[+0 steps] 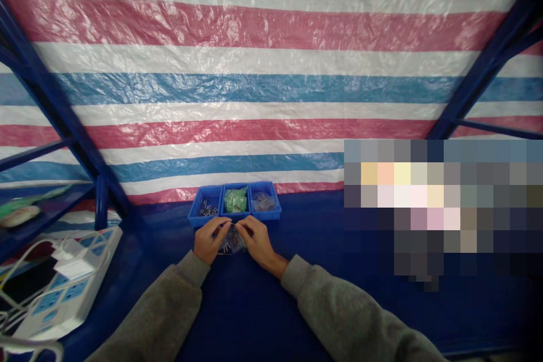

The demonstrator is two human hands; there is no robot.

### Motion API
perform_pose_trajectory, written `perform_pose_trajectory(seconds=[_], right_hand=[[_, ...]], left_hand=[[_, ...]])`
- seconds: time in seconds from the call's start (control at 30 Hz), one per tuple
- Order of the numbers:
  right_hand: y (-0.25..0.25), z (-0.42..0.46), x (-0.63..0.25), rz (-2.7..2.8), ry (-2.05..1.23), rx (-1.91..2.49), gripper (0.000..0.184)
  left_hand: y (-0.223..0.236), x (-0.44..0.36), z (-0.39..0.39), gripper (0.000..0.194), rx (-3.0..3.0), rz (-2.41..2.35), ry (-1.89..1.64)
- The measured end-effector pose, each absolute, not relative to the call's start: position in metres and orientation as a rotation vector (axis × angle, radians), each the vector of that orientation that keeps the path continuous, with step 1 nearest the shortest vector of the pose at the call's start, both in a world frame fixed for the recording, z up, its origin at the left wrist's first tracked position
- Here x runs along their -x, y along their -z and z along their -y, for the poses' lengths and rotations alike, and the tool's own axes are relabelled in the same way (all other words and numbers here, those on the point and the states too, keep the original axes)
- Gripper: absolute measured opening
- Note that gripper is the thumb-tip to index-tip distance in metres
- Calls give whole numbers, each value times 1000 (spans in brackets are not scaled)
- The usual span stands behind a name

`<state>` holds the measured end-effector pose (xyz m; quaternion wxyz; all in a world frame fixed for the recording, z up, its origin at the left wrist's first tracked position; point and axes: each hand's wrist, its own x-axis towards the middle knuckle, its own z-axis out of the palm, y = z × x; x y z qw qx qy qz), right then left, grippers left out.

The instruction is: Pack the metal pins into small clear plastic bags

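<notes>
A small clear plastic bag (231,242) with small parts showing through it lies between my hands, just in front of the blue bins. My left hand (209,239) pinches its upper left edge between thumb and forefinger. At the upper right edge, my right hand (257,242) is closed in a similar pinch. Both sets of fingertips are close together at the top of the bag. The left blue bin (194,214) holds dark and silvery metal pieces. Green packets (236,199) fill the middle bin, and clear plastic bags (263,202) lie in the right one.
A white power strip (80,300) with a plugged-in white adapter (74,260) and cables is at the left on the blue table (250,317). Blue metal frame bars (59,90) slant along the sides. Striped plastic sheeting (263,90) hangs behind. A pixelated patch hides the right side.
</notes>
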<state>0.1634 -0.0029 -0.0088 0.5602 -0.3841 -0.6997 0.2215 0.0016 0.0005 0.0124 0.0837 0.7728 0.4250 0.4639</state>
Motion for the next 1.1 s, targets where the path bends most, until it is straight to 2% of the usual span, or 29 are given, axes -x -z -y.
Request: perform_pose_trajectory(seconds=[0.3, 0.87, 1.1], right_hand=[[10, 3, -163, 1592, -525, 935, 23], [9, 4, -164, 1528, -508, 955, 25], [5, 7, -164, 1569, -529, 933, 21]], left_hand=[[-10, 0, -1, 20, -2170, -1261, -1348], [-9, 0, -6, 20, -2385, -1236, -1458], [-2, 1, -7, 24, -2169, -1252, -1386]])
